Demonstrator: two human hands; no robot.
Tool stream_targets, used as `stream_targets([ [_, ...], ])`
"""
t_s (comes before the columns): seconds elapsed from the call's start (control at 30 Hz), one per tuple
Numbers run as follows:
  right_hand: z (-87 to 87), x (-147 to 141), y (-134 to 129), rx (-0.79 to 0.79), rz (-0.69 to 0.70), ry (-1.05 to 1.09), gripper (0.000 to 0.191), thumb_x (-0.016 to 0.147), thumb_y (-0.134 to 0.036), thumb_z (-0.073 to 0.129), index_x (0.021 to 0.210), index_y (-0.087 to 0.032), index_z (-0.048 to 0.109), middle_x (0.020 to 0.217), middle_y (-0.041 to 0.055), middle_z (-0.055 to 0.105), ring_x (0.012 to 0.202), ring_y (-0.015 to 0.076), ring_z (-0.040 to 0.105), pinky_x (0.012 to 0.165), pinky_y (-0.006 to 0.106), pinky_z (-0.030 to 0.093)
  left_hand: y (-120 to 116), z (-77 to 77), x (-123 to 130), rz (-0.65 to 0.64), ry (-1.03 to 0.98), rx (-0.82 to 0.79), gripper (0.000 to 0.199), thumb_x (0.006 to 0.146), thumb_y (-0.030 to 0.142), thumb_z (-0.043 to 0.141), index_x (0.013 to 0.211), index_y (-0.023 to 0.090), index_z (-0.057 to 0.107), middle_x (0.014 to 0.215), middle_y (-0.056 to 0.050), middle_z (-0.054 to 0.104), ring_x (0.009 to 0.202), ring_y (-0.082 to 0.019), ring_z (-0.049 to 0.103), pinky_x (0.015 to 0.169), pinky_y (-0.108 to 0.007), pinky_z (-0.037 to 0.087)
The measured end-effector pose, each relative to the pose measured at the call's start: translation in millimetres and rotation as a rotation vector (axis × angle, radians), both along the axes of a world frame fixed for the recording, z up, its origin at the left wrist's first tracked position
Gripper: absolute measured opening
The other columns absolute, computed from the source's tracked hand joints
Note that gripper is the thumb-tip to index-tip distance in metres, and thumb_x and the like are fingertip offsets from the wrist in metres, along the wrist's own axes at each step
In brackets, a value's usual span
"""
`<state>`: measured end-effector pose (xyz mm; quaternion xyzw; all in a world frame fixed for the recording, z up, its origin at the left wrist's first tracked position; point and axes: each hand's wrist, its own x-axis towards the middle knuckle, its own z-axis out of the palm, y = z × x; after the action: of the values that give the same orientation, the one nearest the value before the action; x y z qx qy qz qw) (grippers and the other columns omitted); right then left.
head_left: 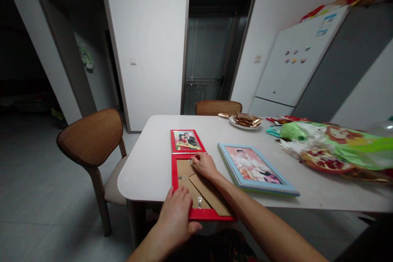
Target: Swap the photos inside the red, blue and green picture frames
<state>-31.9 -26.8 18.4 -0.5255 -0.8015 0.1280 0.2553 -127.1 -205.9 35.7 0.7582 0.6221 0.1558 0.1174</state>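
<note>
A red picture frame lies face down at the table's front edge, its near end jutting past the edge. Its brown backing board carries small metal clips and a fold-out stand. My left hand grips the frame's near left side, fingers over the red border and thumb at the front edge. Toward the far end, my right hand pinches at a metal clip on the backing. Just beyond, a second red frame with a couple's photo lies face up. To the right is a light blue frame with a photo.
On the white table stand a plate of wrapped snacks, a cut pomegranate and green plastic bags at right. Wooden chairs stand at the left and far side. A fridge is behind.
</note>
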Motion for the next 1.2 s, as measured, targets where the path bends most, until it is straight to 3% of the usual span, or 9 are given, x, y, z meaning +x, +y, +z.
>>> stream_targets([
  [0.13,2.8,39,-14,-0.019,0.057,0.196,0.024,0.073,-0.028,0.043,0.075,-0.015,0.062,0.077,0.0051,0.064,0.068,0.0132,0.056,0.062,0.022,0.038,8,-9.6,23,-0.059,0.041,0.006,0.049,0.061,0.019,0.061,0.108,0.01,0.049,0.129,-0.018,0.037,0.121,-0.029,0.028,0.1,-0.047,0.021],
  [0.3,2.3,87,-36,-0.26,-0.069,0.787,0.028,0.066,-0.033,0.05,0.084,-0.015,0.059,0.075,0.0048,0.062,0.063,0.0139,0.055,0.056,0.025,0.042,8,-13.5,22,-0.046,-0.117,0.059,0.048,0.062,0.005,0.052,0.109,0.007,0.046,0.126,-0.019,0.039,0.119,-0.027,0.032,0.099,-0.044,0.025],
  [0.4,1.5,85,-61,-0.437,-0.096,1.11,0.031,0.063,-0.034,0.056,0.088,-0.015,0.056,0.073,0.0034,0.061,0.058,0.0117,0.054,0.053,0.024,0.042,5,4.1,18,-0.013,-0.405,0.2,0.04,0.067,0.01,0.05,0.106,0.012,0.047,0.119,-0.017,0.047,0.113,-0.026,0.04,0.094,-0.044,0.032],
  [0.53,2.5,51,-100,-0.927,0.123,1.256,0.038,0.069,-0.045,0.051,0.095,-0.017,0.051,0.077,0.0057,0.062,0.059,0.0139,0.058,0.054,0.027,0.044,7,33.0,32,0.079,-0.966,0.326,0.018,0.076,0.024,0.048,0.093,0.017,0.047,0.103,-0.009,0.056,0.098,-0.022,0.052,0.083,-0.037,0.042],
  [0.6,6.7,39,-109,-0.944,0.201,1.376,0.036,0.07,-0.043,0.05,0.096,-0.018,0.05,0.081,0.0065,0.063,0.065,0.0156,0.06,0.058,0.029,0.046,11,42.9,45,0.081,-1.184,0.306,0.019,0.076,0.03,0.048,0.09,0.017,0.045,0.093,-0.007,0.058,0.087,-0.019,0.057,0.078,-0.033,0.045],
  [0.67,14.2,42,-107,-0.786,0.207,1.476,0.031,0.071,-0.034,0.05,0.098,-0.019,0.049,0.086,0.0055,0.063,0.072,0.0156,0.06,0.064,0.028,0.047,17,51.3,55,0.062,-1.304,0.298,0.028,0.073,0.031,0.052,0.095,0.017,0.042,0.09,-0.005,0.059,0.083,-0.017,0.058,0.076,-0.031,0.046],
  [0.83,42.7,115,-59,-0.608,-0.074,1.2,0.044,0.074,-0.019,0.039,0.117,-0.017,0.039,0.085,0.0045,0.066,0.069,0.0161,0.062,0.064,0.028,0.049,46,60.7,72,-0.013,-1.395,0.255,0.061,0.068,0.028,0.056,0.119,0.02,0.024,0.112,-0.008,0.054,0.1,-0.019,0.053,0.085,-0.032,0.043],
  [1.0,58.9,195,-3,-0.385,-0.178,0.72,0.04,0.073,-0.014,0.043,0.113,-0.015,0.048,0.094,0.0052,0.064,0.073,0.0147,0.062,0.062,0.024,0.048,86,23.8,106,-0.122,-1.4,0.074,0.054,0.068,0.017,0.053,0.118,0.014,0.03,0.116,-0.011,0.052,0.102,-0.018,0.052,0.087,-0.033,0.041],
  [1.2,41.4,222,24,-0.297,-0.282,0.436,0.03,0.073,-0.015,0.044,0.099,-0.011,0.058,0.086,0.0062,0.066,0.067,0.0131,0.061,0.057,0.021,0.046,111,-13.0,141,0.044,-0.803,0.11,0.043,0.075,0.018,0.049,0.116,0.017,0.037,0.115,-0.007,0.054,0.102,-0.017,0.052,0.087,-0.03,0.04],
])
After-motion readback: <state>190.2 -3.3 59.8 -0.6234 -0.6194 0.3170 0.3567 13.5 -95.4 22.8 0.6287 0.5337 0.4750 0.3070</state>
